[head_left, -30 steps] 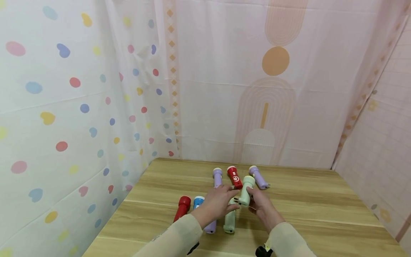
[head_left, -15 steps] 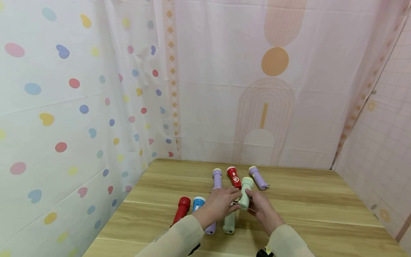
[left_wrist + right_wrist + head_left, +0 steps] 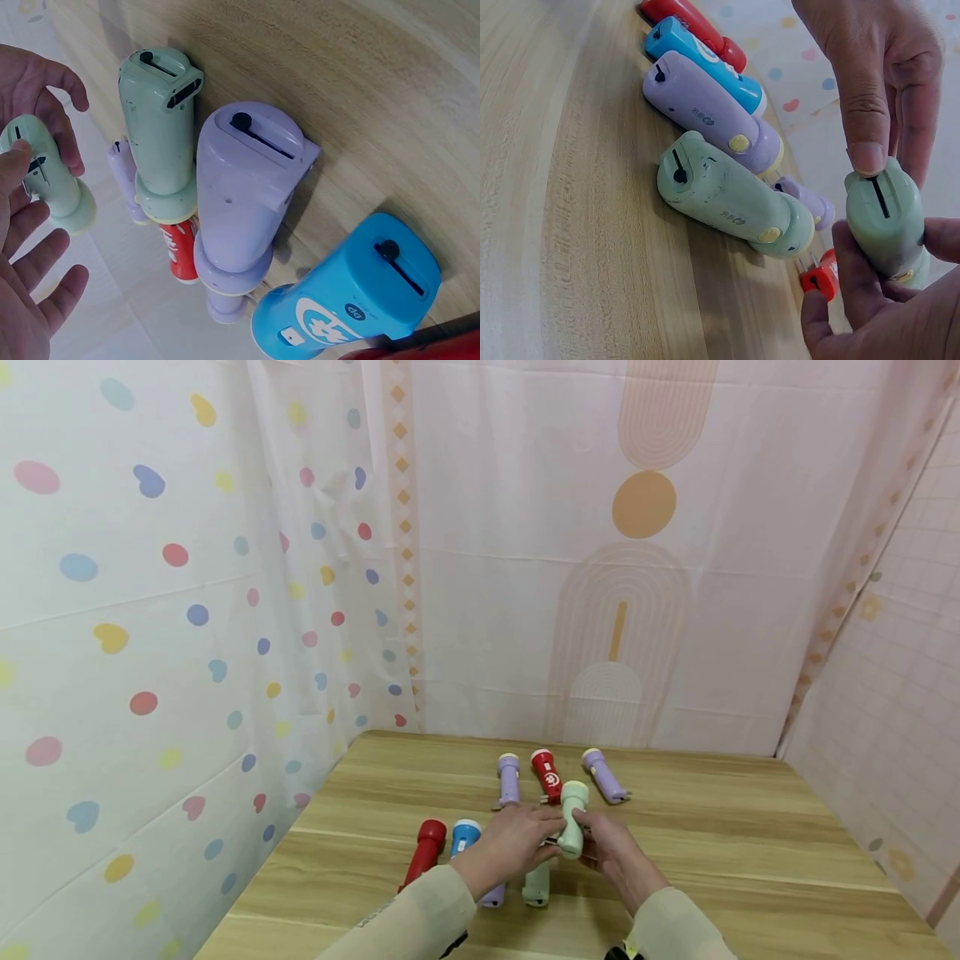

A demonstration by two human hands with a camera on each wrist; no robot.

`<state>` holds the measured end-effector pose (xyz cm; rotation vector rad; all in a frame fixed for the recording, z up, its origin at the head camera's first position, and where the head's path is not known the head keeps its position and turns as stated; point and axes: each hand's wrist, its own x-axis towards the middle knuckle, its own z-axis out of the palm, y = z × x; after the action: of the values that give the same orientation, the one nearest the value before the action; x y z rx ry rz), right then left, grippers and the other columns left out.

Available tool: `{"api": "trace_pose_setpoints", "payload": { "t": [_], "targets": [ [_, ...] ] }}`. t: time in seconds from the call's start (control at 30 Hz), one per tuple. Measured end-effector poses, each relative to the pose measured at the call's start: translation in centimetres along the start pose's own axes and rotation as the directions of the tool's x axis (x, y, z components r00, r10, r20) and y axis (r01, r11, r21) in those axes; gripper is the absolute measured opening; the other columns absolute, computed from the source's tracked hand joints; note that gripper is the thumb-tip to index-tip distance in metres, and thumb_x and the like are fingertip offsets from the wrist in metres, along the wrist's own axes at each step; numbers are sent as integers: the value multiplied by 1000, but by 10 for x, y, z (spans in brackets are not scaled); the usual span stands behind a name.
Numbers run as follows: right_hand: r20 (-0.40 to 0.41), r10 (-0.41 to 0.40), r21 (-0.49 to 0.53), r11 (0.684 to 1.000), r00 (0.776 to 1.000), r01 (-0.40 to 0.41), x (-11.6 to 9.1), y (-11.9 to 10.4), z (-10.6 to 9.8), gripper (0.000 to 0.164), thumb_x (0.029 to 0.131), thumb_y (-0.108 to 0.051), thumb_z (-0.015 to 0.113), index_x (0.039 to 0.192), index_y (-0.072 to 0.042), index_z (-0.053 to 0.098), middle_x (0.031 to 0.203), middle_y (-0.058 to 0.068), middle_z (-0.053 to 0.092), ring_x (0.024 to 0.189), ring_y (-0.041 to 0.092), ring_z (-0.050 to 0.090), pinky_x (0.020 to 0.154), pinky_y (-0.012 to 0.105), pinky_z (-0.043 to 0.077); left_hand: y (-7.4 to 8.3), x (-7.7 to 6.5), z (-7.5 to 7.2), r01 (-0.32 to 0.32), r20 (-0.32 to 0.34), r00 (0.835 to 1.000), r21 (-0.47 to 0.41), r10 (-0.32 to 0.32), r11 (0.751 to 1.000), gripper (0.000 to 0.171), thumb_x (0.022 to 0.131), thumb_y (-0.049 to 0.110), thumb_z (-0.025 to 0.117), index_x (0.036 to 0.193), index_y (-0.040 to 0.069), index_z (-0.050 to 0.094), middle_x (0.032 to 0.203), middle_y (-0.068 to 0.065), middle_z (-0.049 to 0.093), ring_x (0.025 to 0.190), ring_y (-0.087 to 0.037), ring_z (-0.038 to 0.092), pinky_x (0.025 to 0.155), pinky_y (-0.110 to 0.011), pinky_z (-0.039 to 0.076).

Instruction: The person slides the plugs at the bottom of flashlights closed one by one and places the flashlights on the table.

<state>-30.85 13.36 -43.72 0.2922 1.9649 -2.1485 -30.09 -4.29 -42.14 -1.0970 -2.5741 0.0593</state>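
Note:
My right hand point(image 3: 615, 847) grips a pale green plug-in flashlight point(image 3: 573, 818) around its body, head pointing away from me. From the left, my left hand point(image 3: 510, 843) reaches it. The left thumb point(image 3: 866, 154) presses the slotted tail end, beside the metal prongs point(image 3: 37, 172). Its other fingers point(image 3: 41, 259) are spread in the left wrist view. Below lies a second green flashlight point(image 3: 727, 199), with a purple flashlight point(image 3: 705, 112), a blue flashlight point(image 3: 465, 835) and a red flashlight point(image 3: 425, 853) to its left. My left hand and sleeve partly cover this row in the head view.
Farther back on the wooden table point(image 3: 712, 835) lie a purple flashlight point(image 3: 508, 779), a red one with a white print point(image 3: 547, 775) and another purple flashlight point(image 3: 605, 775). Patterned curtains point(image 3: 480, 635) hang behind and at both sides.
The held green flashlight has come slightly down toward me and turned more upright in the head view. My left hand has stayed close against its tail end.

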Motion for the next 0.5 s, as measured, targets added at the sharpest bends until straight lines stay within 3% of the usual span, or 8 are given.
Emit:
{"api": "trace_pose_setpoints", "payload": {
  "t": [0.17,0.5],
  "targets": [
    [-1,4,-45,999,1000,-4,-1,1,0,22,100,-25,56,94,-5,63,76,0,65,71,15,62,77,38,40,-3,-2,2,-14,14,1000,-32,15,999,37,94,38,68,126,19,67,130,8,63,116,-13,61,94,-32,49],
    [5,-1,-124,992,1000,2,-7,0,3,26,100,-27,56,98,-3,65,77,0,67,70,15,61,72,35,39,-6,-6,1,-32,32,999,-37,33,999,40,94,41,66,128,20,67,129,7,64,117,-12,60,98,-35,48]
  ]
}}
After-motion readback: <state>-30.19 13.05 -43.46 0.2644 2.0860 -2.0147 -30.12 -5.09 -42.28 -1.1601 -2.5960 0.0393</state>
